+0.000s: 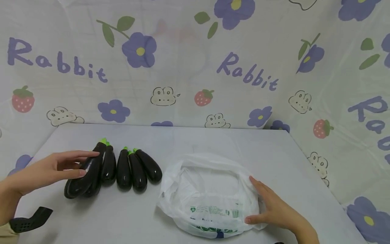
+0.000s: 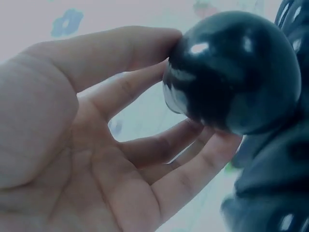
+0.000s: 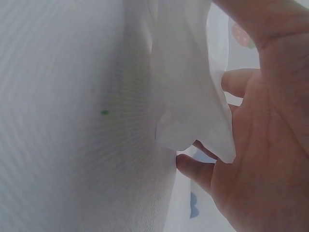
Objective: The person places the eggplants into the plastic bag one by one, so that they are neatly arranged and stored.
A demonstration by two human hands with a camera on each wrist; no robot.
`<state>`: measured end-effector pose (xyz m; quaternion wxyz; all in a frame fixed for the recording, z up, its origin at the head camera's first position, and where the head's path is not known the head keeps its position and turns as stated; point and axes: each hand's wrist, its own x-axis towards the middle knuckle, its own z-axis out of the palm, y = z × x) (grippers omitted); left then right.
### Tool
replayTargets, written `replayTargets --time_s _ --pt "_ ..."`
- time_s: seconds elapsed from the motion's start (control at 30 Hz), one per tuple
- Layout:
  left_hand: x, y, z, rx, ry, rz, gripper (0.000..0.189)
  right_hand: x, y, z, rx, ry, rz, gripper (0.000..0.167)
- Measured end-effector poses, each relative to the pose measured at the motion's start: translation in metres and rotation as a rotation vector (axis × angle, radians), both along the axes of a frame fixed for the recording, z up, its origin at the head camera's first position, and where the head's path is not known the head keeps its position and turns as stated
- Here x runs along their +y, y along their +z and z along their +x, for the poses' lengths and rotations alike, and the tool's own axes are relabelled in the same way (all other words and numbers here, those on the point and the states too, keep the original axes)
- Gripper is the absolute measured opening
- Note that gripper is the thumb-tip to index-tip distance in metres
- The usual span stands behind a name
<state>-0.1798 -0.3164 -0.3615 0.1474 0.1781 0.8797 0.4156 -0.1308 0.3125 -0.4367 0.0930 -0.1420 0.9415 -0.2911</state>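
A group of glossy dark eggplants with green stems lies at the left of the table in the head view. My left hand point(image 1: 56, 169) holds the leftmost eggplant point(image 1: 86, 173), thumb on its near side and fingers on the far side. The left wrist view shows the rounded end of that eggplant point(image 2: 236, 72) between thumb and fingertips. At the right, a white plastic bag point(image 1: 210, 222) with green print lies with its mouth spread. Against the bag's right side rests my right hand point(image 1: 275, 206), thumb and fingers apart. In the right wrist view, white plastic hides some fingertips.
Beside the held eggplant lie another upright one point(image 1: 108, 166) and three more point(image 1: 138, 173) in a cluster, left of the bag. The white table point(image 1: 231, 142) ends at a patterned cloth backdrop point(image 1: 179, 67). A black wrist mount point(image 1: 31, 220) sits by the left sleeve.
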Motion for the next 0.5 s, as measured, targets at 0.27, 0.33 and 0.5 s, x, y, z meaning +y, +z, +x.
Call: replayTargets --time_s 0.27,0.33,0.5 --pt "0.072 0.008 0.010 -0.046 -0.189 0.087 0.052 -0.001 0.001 0.000 0.021 0.003 0.029 0.129" --pt "0.089 0.012 0.010 -0.039 -0.234 0.107 0.052 -0.002 0.001 0.000 0.025 0.006 0.024 0.129" --pt "0.137 0.026 0.013 -0.082 -0.300 0.172 0.051 -0.003 0.001 0.000 0.037 0.016 0.017 0.128"
